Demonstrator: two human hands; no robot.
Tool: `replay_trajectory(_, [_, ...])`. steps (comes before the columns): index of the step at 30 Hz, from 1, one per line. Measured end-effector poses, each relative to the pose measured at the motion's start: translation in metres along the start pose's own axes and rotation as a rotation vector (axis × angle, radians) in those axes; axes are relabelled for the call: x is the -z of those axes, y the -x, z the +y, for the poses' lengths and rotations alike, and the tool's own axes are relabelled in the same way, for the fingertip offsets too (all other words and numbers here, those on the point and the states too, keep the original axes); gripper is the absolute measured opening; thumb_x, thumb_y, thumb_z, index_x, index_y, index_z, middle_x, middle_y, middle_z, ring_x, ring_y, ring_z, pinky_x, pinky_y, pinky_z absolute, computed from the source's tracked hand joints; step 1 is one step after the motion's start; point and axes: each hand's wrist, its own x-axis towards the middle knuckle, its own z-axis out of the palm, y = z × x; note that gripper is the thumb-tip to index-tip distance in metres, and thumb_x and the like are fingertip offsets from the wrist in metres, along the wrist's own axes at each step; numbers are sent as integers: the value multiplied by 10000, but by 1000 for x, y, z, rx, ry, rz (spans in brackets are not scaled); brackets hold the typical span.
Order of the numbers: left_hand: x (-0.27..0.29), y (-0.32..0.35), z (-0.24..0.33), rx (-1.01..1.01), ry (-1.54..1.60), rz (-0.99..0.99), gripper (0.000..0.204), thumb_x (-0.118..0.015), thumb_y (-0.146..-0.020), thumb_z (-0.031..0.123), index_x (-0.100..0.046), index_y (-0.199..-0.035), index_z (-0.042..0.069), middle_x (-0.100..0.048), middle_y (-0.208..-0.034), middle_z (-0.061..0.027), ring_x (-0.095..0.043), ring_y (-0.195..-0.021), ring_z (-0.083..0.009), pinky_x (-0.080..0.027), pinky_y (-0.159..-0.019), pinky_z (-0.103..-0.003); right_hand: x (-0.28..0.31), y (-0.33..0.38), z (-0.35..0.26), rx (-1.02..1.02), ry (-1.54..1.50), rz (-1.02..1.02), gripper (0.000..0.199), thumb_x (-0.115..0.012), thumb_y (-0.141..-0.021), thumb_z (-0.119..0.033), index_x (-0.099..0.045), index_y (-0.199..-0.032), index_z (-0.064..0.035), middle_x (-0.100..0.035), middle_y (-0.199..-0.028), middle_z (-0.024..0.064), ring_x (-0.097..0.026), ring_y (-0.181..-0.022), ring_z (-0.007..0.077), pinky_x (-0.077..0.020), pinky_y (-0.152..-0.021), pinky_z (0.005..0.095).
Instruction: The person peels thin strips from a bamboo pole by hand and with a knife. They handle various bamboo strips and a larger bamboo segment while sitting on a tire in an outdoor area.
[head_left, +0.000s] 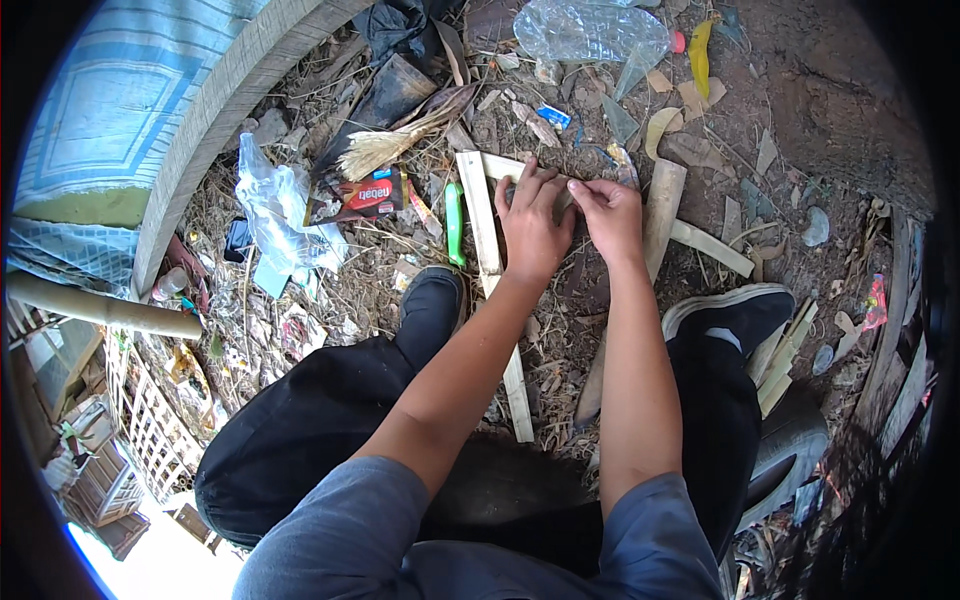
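Note:
Both my hands meet over a pale bamboo strip (504, 167) lying crosswise on the ground ahead of me. My left hand (537, 225) has its fingers bent over this strip. Thumb and fingers of my right hand (612, 215) are pinched beside it; whatever lies between them is too small or hidden. A second, longer bamboo strip (484, 220) runs toward me, left of my left hand, its far end touching the crosswise strip. Beside it lies a bright green handle-shaped object (454, 225). A thicker bamboo piece (664, 205) lies just right of my right hand.
Another strip end (712, 247) shows right of the thick piece. My shoes (432, 305) flank the work area. Around lie a clear plastic bottle (590, 30), a plastic bag (275, 200), a red wrapper (365, 195), and bamboo pieces (780, 360) by my right leg.

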Motion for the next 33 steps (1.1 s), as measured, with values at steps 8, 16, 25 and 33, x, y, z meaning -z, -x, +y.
replay_trajectory(8, [-8,7,-14,-46,72,60,368,-777,-747,82,-659,-1096,73,-645,-1239,-96,-477,-1352,-320,-205,-1139,-549,-7,5,-2,86,58,54,225,-738,-900,-155,-708,-901,68,-691,-738,30,-578,-651,48,-462,-587,224])
replay_trajectory(16, [-7,5,-13,-27,158,71,361,-786,-747,84,-670,-1089,85,-663,-1213,-92,-495,-1340,-319,-221,-1124,-554,-8,0,1,44,27,88,242,-736,-883,-158,-705,-882,82,-715,-733,104,-630,-644,102,-496,-601,275])
replay_trajectory(25, [-10,9,-15,-80,37,116,269,-790,-753,96,-727,-1014,103,-685,-1228,-103,-538,-1305,-325,-236,-1136,-566,-11,16,-13,73,167,168,238,-739,-891,-178,-710,-897,58,-709,-739,66,-620,-650,89,-487,-608,248])
replay_trajectory(33, [1,12,-18,-58,-30,87,389,-777,-817,180,-647,-1166,71,-719,-1111,-48,-553,-1293,-260,-305,-1121,-537,42,125,22,86,582,551,462,-812,-763,-171,-555,-1104,7,-618,-914,146,-617,-814,270,-495,-746,389])
